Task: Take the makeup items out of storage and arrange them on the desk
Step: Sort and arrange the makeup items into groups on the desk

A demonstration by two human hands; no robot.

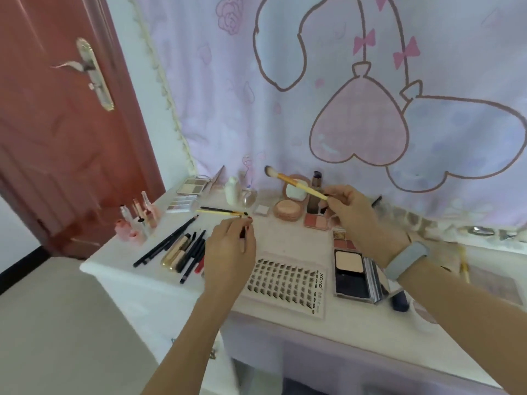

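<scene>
Up above the table, my right hand pinches a yellow-handled brush, while my left hand pinches a small dark item I cannot identify.

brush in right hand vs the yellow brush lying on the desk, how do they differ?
The held brush is in the air, tilted, pinched at its handle end by the right hand; the desk brush lies flat, untouched. The held brush has a thicker handle and a big fluffy head; the desk brush is slim with a small tip. Both have yellow handles.
</scene>
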